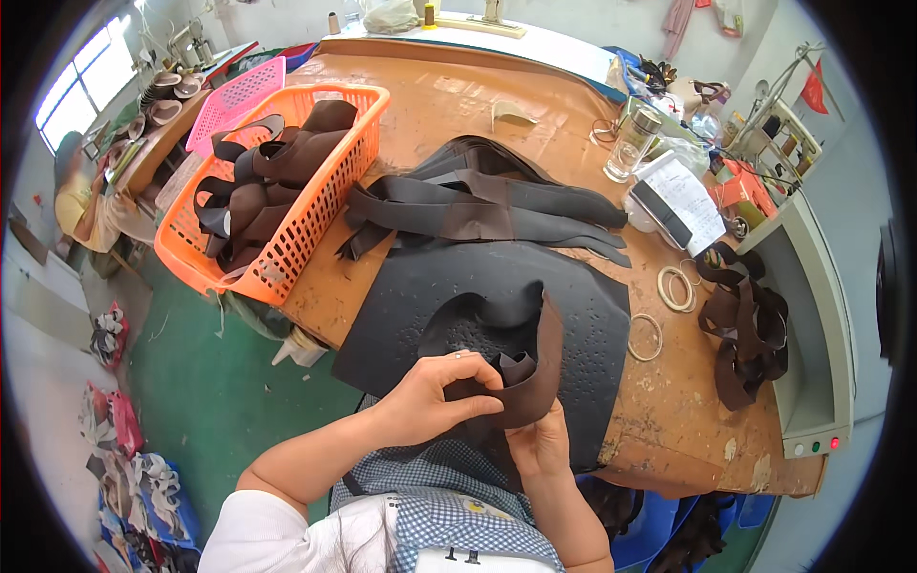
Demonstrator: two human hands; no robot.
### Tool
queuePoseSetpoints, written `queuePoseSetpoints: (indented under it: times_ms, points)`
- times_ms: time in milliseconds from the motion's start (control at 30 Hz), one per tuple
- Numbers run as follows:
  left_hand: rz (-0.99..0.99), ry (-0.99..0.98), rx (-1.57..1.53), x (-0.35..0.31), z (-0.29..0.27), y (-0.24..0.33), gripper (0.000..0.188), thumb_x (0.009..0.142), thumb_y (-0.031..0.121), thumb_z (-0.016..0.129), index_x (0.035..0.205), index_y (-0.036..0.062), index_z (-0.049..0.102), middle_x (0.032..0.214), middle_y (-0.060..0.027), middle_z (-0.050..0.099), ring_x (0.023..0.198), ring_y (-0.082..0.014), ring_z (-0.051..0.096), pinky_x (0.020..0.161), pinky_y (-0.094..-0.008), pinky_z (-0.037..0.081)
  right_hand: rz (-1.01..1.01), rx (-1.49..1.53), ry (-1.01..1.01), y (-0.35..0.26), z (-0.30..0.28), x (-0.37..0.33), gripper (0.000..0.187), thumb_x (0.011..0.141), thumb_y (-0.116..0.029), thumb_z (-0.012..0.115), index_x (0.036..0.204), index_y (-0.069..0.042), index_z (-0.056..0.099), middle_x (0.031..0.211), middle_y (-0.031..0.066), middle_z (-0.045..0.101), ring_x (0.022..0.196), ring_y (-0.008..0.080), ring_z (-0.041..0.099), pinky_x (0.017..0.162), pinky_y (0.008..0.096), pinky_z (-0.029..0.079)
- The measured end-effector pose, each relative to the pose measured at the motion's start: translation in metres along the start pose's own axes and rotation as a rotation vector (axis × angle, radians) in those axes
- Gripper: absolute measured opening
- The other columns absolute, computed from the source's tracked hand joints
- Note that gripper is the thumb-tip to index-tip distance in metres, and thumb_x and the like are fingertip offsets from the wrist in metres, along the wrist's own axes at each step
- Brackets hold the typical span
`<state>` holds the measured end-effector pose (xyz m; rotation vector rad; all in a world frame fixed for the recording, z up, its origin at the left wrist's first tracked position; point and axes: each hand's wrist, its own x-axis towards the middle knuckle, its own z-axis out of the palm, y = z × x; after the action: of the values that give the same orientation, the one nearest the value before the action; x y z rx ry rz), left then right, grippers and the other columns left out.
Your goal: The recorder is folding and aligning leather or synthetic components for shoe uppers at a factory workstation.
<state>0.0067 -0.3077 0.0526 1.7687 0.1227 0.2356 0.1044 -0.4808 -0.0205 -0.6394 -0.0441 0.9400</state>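
Between my hands is a dark brown strip of leather-like material (538, 368), bent into a loop above a black mat (592, 329). My left hand (435, 396) pinches the strip's near edge between thumb and fingers. From below, my right hand (541, 439) grips the same strip near its lower bend; some of its fingers are hidden behind the material. A darker curled part of the strip (458, 315) rests over the mat. Just beyond lies a pile of long flat dark strips (478, 205).
An orange basket (272, 258) of curled brown pieces stands left, beside a pink basket (229, 100). At right are a glass bottle (630, 143), phone (661, 215), tape rings (676, 289), brown loops (745, 325) and a grey machine frame (817, 315). Another person (86, 205) sits far left.
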Motion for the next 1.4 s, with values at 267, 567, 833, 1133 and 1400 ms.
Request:
queuePoseSetpoints:
  times_ms: [267, 567, 833, 1133, 1400]
  points:
    - [-0.139, 0.121, -0.264, 0.000, 0.013, 0.005, 0.023, 0.085, 0.003, 0.074, 0.106, -0.0009, 0.066, 0.089, -0.0023, 0.065, 0.083, -0.0066, 0.060, 0.077, -0.0217, 0.051, 0.027, 0.051, 0.029, -0.001, 0.003, -0.010, 0.029, 0.085, 0.006, 0.063, 0.112, -0.003, 0.065, 0.111, 0.0079, 0.069, 0.099, 0.0193, 0.068, 0.089, 0.0326, 0.056]
    - [-0.259, 0.096, -0.307, 0.003, 0.009, 0.005, 0.030, 0.084, 0.004, 0.075, 0.113, -0.0025, 0.068, 0.092, -0.0023, 0.067, 0.086, -0.0072, 0.062, 0.079, -0.0224, 0.053, 0.049, 0.049, 0.047, -0.003, 0.009, -0.010, 0.026, 0.085, 0.003, 0.063, 0.110, -0.004, 0.065, 0.108, 0.0080, 0.069, 0.098, 0.0191, 0.068, 0.089, 0.0331, 0.056]
    - [-0.279, 0.088, -0.337, 0.003, 0.007, 0.003, 0.028, 0.085, 0.006, 0.075, 0.111, -0.0032, 0.068, 0.094, -0.0041, 0.069, 0.086, -0.0084, 0.064, 0.079, -0.0237, 0.054, 0.050, 0.042, 0.069, -0.003, 0.009, -0.009, 0.029, 0.082, 0.005, 0.062, 0.110, -0.003, 0.065, 0.107, 0.0081, 0.070, 0.097, 0.0192, 0.068, 0.089, 0.0344, 0.056]
    - [-0.307, 0.085, -0.338, 0.003, 0.006, -0.002, 0.025, 0.087, 0.011, 0.075, 0.108, 0.0001, 0.069, 0.092, -0.0015, 0.068, 0.085, -0.0073, 0.061, 0.079, -0.0239, 0.051, 0.034, 0.019, 0.030, -0.003, 0.009, -0.007, 0.025, 0.083, 0.004, 0.063, 0.106, -0.003, 0.066, 0.105, 0.0080, 0.070, 0.097, 0.0192, 0.068, 0.088, 0.0344, 0.056]
    - [-0.184, 0.172, -0.125, -0.003, 0.011, -0.013, 0.018, 0.084, 0.007, 0.076, 0.100, 0.0016, 0.068, 0.096, -0.0021, 0.063, 0.099, -0.0123, 0.056, 0.090, -0.0274, 0.046, -0.291, -0.224, 0.178, 0.008, 0.016, -0.006, 0.035, 0.084, 0.002, 0.069, 0.115, -0.006, 0.056, 0.112, 0.0069, 0.064, 0.103, 0.0171, 0.064, 0.091, 0.0322, 0.052]
